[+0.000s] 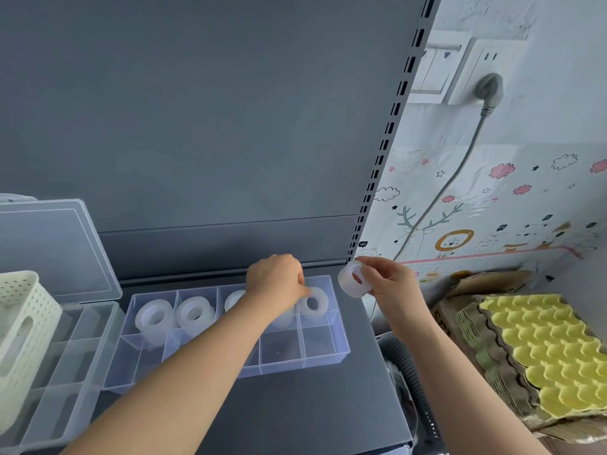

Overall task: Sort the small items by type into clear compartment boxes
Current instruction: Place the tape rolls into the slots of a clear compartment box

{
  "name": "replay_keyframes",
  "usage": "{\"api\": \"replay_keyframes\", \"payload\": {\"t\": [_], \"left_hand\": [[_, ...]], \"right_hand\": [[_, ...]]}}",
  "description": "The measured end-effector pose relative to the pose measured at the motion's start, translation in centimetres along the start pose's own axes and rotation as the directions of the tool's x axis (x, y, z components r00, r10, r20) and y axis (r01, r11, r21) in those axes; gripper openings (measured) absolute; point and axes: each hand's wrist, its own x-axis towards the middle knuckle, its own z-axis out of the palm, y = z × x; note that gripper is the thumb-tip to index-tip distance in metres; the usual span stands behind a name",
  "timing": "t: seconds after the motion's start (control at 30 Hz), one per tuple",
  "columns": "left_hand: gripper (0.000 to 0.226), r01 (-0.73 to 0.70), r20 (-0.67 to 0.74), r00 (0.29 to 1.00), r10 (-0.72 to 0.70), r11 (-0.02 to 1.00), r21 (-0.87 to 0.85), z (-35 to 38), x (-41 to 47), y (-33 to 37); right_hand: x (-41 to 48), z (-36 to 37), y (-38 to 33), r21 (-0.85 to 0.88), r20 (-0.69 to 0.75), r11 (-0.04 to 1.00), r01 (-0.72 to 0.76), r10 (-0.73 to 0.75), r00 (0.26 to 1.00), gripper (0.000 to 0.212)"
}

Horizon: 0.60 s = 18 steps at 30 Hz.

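Observation:
A clear compartment box [328, 359] lies on the dark shelf. Its back row holds clear tape rolls: one at the far left [153, 317], one beside it [193, 313], and a third [234, 298] partly hidden behind my left wrist. My left hand [277, 280] pinches another tape roll [314, 303] in the back right compartment. My right hand [384, 280] holds a further tape roll [354, 279] in the air just beyond the box's right back corner. The front compartments look bare.
A second clear organizer [70, 369] with its lid [49, 247] raised stands at the left, with a cream perforated basket [19, 326] on it. To the right of the shelf lie a cardboard box [460, 326] with yellow foam [551, 353] and a grey cable [450, 188].

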Motion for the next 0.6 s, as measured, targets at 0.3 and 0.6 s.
{"api": "replay_keyframes", "payload": {"t": [0.3, 0.6], "left_hand": [[0.024, 0.220, 0.114, 0.972, -0.206, 0.621, -0.753, -1.4, -2.7, -3.4], [0.060, 0.335, 0.310, 0.941, -0.139, 0.223, -0.916, -0.8, -5.8, -6.4]], "right_hand": [[0.0, 2.7, 0.0, -0.286, 0.122, 0.942, 0.174, -0.144, 0.982, 0.019], [1.5, 5.3, 0.4, -0.630, 0.227, 0.689, 0.359, -0.280, 0.933, 0.015]]}}
